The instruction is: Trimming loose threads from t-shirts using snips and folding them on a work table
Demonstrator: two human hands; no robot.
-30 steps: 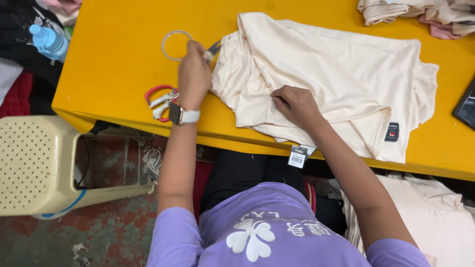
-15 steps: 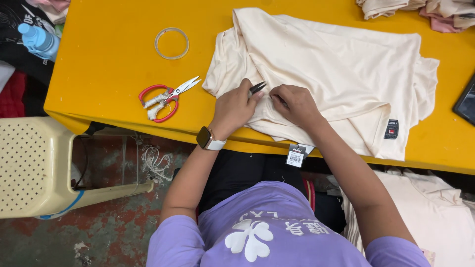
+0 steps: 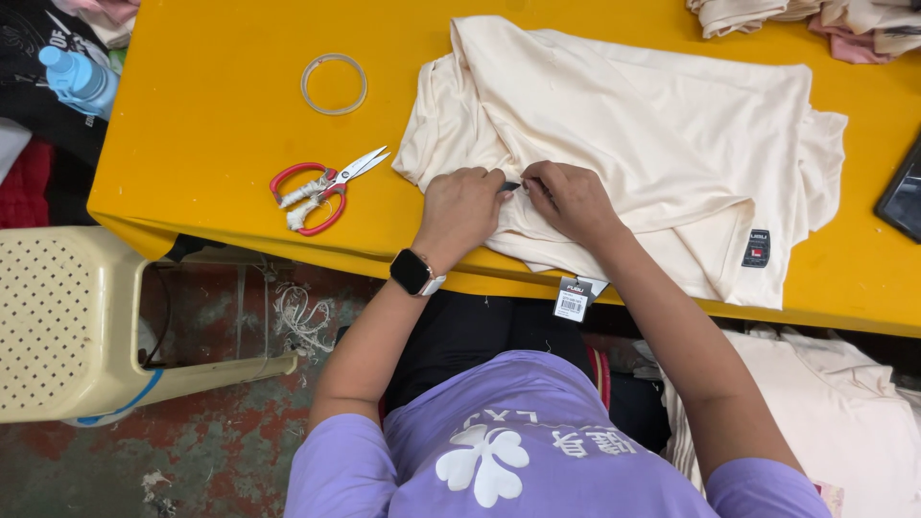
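Observation:
A cream T-shirt (image 3: 652,144) lies spread on the yellow table (image 3: 211,125), with a paper tag (image 3: 576,299) hanging off the near edge. My left hand (image 3: 462,206) rests on the shirt's near left part, closed on a small dark tool (image 3: 509,186). My right hand (image 3: 568,200) pinches the fabric right beside it, fingertips almost meeting the left hand's. A smartwatch (image 3: 414,272) is on my left wrist.
Red-handled scissors (image 3: 321,184) lie left of my hands. A clear ring (image 3: 334,83) sits farther back. More folded clothes (image 3: 815,19) are at the far right, a dark phone (image 3: 904,197) at the right edge. A cream plastic stool (image 3: 67,326) and a blue bottle (image 3: 79,79) are at the left.
My left hand came back from the ring area with the small dark tool and now meets my right hand on the shirt. The scissors are uncovered.

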